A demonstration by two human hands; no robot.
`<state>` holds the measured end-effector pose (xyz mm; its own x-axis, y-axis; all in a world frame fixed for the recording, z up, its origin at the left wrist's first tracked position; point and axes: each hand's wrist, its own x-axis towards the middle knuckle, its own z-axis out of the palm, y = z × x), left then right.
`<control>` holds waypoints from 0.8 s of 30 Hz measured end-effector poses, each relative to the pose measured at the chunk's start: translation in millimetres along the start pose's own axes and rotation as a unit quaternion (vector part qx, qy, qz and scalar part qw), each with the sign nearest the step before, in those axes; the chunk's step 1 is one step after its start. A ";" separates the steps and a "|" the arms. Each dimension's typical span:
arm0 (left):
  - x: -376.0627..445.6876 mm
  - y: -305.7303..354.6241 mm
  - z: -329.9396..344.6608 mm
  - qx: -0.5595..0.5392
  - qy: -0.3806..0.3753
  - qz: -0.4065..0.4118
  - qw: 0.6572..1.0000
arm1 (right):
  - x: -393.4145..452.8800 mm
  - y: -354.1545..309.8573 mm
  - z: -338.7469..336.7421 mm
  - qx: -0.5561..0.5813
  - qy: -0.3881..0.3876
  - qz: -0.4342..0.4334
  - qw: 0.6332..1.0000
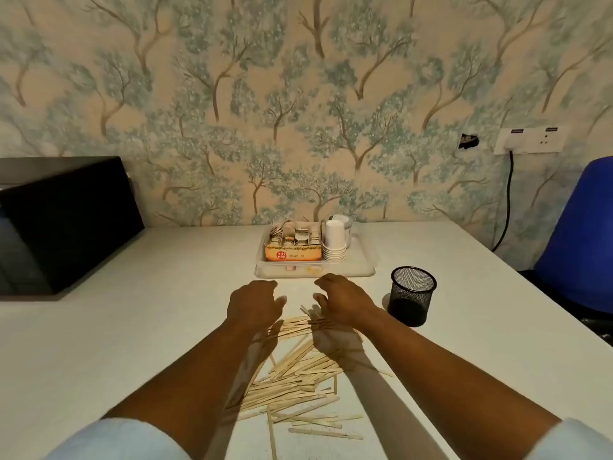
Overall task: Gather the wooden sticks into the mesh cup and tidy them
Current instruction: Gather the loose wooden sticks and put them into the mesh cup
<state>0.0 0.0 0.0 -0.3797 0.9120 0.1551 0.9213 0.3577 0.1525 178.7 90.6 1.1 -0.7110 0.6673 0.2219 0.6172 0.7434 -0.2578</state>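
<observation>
A loose pile of pale wooden sticks [295, 376] lies scattered on the white table [149, 327] between my forearms. Above the far end of the pile hover my left hand [253, 302] and my right hand [343, 298], palms down, fingers curled and apart, holding nothing. The black mesh cup [412, 300] stands upright just right of my right hand, and no sticks show in it.
A clear tray [363, 265] behind my hands holds a box of sachets [293, 244] and stacked white paper cups [334, 240]. A black microwave [63, 220] fills the far left. A blue chair [578, 234] stands past the table's right edge.
</observation>
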 end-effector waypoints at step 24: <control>12.1 -7.1 42.6 -0.137 -0.174 0.070 0.973 | 20.0 -4.4 42.7 0.031 -0.185 -0.020 0.982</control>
<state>-7.5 17.1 -40.8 -0.1577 0.9775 -0.1403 0.8869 0.2027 0.4152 147.4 98.6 -33.5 -0.8153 0.5662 -0.1211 0.5724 0.7568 -0.3154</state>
